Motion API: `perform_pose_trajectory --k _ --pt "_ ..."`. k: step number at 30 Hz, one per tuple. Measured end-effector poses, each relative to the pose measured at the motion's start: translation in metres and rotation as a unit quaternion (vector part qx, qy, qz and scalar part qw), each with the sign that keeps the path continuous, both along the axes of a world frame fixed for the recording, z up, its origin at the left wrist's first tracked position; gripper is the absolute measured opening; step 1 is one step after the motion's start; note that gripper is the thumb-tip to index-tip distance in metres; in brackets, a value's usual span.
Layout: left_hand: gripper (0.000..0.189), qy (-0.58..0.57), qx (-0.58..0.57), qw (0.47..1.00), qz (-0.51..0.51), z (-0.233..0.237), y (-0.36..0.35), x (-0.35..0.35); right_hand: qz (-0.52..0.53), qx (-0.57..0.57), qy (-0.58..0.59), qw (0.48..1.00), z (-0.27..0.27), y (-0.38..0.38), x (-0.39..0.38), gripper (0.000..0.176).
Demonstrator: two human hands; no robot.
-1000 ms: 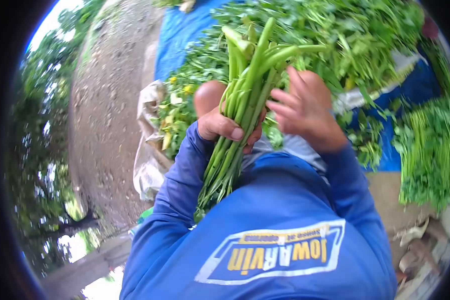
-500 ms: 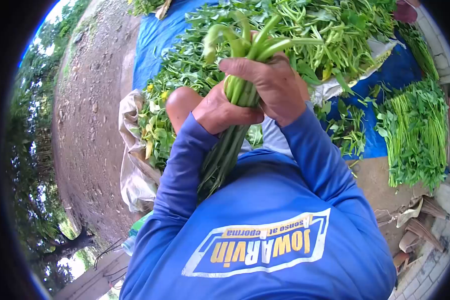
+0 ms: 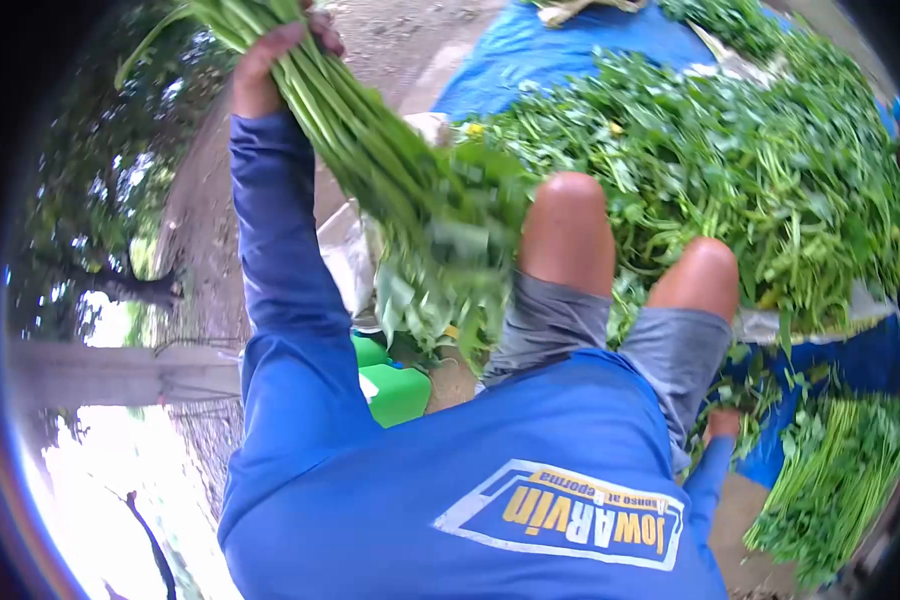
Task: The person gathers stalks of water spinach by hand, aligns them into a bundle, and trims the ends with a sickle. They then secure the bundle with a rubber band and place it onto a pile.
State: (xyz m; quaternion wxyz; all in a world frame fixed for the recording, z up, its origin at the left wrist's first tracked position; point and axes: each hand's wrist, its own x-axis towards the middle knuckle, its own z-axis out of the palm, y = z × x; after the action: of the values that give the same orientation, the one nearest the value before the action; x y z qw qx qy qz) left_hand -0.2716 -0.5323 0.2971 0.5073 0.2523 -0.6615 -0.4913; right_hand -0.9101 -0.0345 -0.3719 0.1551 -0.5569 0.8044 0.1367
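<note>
My left hand (image 3: 270, 65) is raised at the upper left, fingers wrapped round the stems of a bunch of leafy greens (image 3: 345, 125). The leafy end hangs down towards my left knee and is smeared by motion. Low at the right, beside my thigh, is my right hand (image 3: 722, 424). It lies close to loose leaves (image 3: 760, 400) on the blue tarp, and its fingers are not clear enough to read. A broad heap of similar greens (image 3: 750, 190) spreads in front of my knees.
A blue tarp (image 3: 510, 65) runs under the heap. At the lower right lies a pile of long-stemmed greens (image 3: 835, 480). A green container (image 3: 398, 393) stands by my left side, near a pale sack (image 3: 348, 262). Beyond, at the left, are bare ground and trees.
Both hands were round the bunch's stems before me. Now my left hand has swung it up and left, while my right hand has let go and dropped to my right side. The view has turned.
</note>
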Motion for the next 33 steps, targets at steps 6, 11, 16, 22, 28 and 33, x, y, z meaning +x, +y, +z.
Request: perform_pose_trajectory --k 6,11,16,22,28,33 --pt "0.042 0.087 -0.121 0.977 0.152 0.066 -0.018 0.06 -0.351 0.085 -0.094 0.928 0.001 0.054 0.067 0.025" --pt "0.027 0.094 -0.181 0.934 0.295 0.076 -0.012 0.068 -0.427 0.037 -0.126 0.895 0.005 0.057 0.082 0.032" --pt "0.026 0.047 -0.192 0.916 0.348 0.065 -0.017 0.09 -0.518 -0.052 -0.182 0.834 0.012 0.071 0.093 0.039" --pt "0.054 -0.135 0.081 0.976 0.15 0.016 0.055 0.043 -0.707 -0.275 -0.225 0.612 0.077 0.092 0.095 0.048" --pt "0.054 -0.114 0.47 0.875 -0.036 -0.194 0.112 -0.071 -0.5 -0.513 -0.355 0.6 0.321 -0.026 0.089 0.045" --pt "0.041 -0.043 0.482 0.872 -0.077 -0.207 0.104 -0.09 -0.163 -0.479 -0.448 0.737 0.467 -0.178 0.133 0.042"
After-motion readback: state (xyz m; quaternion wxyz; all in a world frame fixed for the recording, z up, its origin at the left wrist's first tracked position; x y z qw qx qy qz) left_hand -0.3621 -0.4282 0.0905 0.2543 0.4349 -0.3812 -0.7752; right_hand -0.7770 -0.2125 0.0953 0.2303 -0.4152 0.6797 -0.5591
